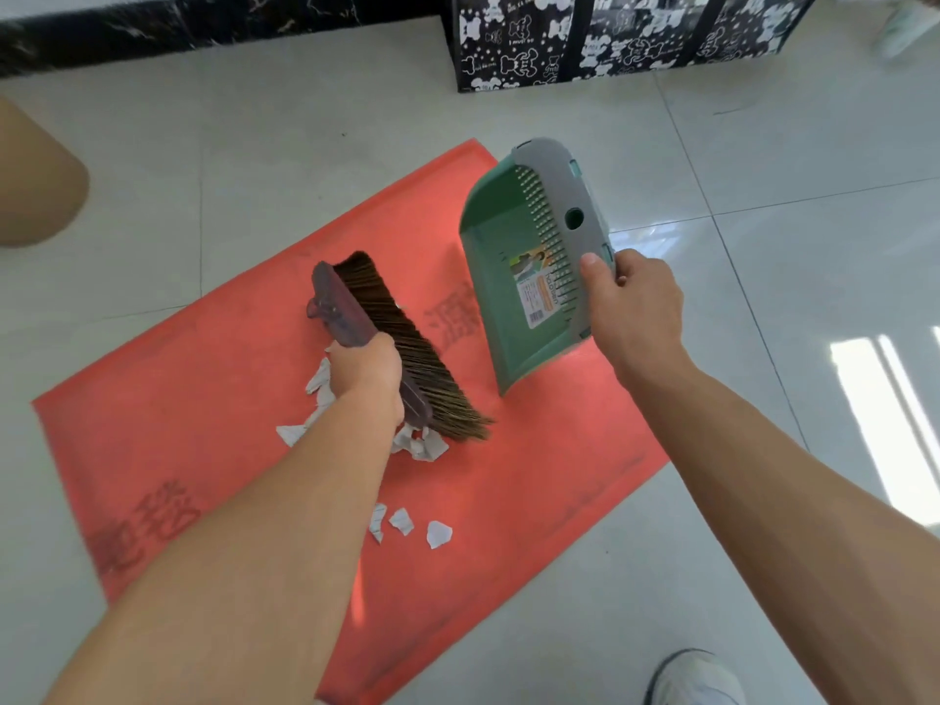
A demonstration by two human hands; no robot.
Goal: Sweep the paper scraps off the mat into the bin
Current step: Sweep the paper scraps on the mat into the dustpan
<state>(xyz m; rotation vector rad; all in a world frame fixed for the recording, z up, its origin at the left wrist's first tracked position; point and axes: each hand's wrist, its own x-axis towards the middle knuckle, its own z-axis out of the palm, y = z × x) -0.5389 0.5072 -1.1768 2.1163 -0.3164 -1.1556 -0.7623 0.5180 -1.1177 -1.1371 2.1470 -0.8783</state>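
Observation:
A red mat (203,399) lies on the tiled floor. White paper scraps (422,445) are bunched under and beside the brush, and three more scraps (438,533) lie nearer to me. My left hand (366,374) grips the maroon back of a brown-bristled brush (407,343) whose bristles rest on the mat. My right hand (630,302) holds a green dustpan (513,297) by its grey rear edge, tilted, with its lip near the mat to the right of the brush. No bin is clearly in view.
A black box with white bear print (610,38) stands at the back. A tan rounded object (35,180) is at the left edge. A dark marble skirting (203,22) runs along the far wall. My white shoe (697,679) is at the bottom right.

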